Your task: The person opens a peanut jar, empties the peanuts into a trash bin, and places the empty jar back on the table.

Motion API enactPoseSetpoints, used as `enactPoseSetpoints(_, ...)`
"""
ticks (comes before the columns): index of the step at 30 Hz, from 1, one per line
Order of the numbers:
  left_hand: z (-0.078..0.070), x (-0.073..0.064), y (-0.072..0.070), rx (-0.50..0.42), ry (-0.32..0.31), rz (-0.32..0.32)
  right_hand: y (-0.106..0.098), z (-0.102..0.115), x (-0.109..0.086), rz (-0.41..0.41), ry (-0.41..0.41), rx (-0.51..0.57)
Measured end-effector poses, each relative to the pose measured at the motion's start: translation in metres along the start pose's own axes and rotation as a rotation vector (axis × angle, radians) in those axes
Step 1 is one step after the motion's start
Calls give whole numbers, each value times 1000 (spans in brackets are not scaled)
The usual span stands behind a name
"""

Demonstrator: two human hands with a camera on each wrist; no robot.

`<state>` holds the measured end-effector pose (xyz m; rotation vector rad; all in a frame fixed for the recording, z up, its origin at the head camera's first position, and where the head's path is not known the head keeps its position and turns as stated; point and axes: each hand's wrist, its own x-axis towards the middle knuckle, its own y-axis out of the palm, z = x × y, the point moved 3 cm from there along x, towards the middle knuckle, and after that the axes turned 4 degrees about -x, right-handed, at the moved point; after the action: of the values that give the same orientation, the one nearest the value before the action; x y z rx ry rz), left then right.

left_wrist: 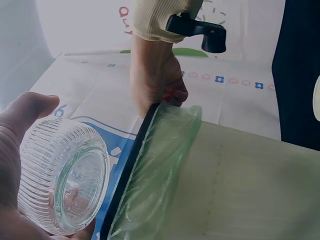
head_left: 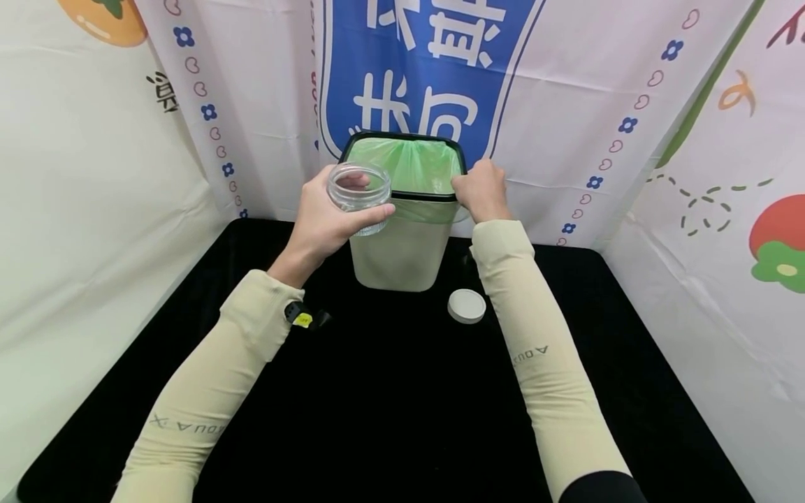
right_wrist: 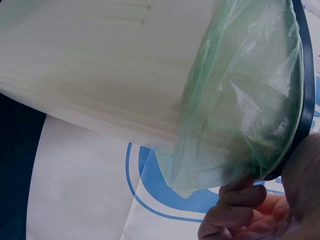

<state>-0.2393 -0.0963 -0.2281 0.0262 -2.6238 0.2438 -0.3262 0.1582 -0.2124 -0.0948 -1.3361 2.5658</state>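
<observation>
My left hand (head_left: pixel 319 222) grips a clear glass jar (left_wrist: pixel 60 175) with ribbed sides, thumb on the near side and fingers round the far side. The jar's lidless mouth faces up, and it overlaps the front left corner of the bin in the head view. The pale rectangular trash bin (head_left: pixel 397 255) stands upright under a green plastic bag (head_left: pixel 402 162) folded over its black rim (right_wrist: pixel 306 95). My right hand (head_left: pixel 484 191) holds the bin's rim at the right side, with curled fingers against the bag's outer fold in the right wrist view.
A round white lid (head_left: pixel 467 306) lies on the black tabletop (head_left: pixel 377 391), right of the bin and beside my right forearm. Close behind the bin hangs a printed cloth (head_left: pixel 270 105) with a blue panel. Pale cloth walls stand at the left and right.
</observation>
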Motion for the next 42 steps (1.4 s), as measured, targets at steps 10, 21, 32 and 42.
enactPoseSetpoints(10,23,-20,5,-23,-37,55,1,-2,2,-1,-5,-11)
enactPoseSetpoints(21,52,-33,12,-13,-59,74,1,-2,2,-1,6,-12)
enactPoseSetpoints(32,83,-46,20,0,-103,122,0,1,2,12,11,-22)
enactPoseSetpoints(42,105,-56,28,50,-128,153,1,1,2,3,3,-20)
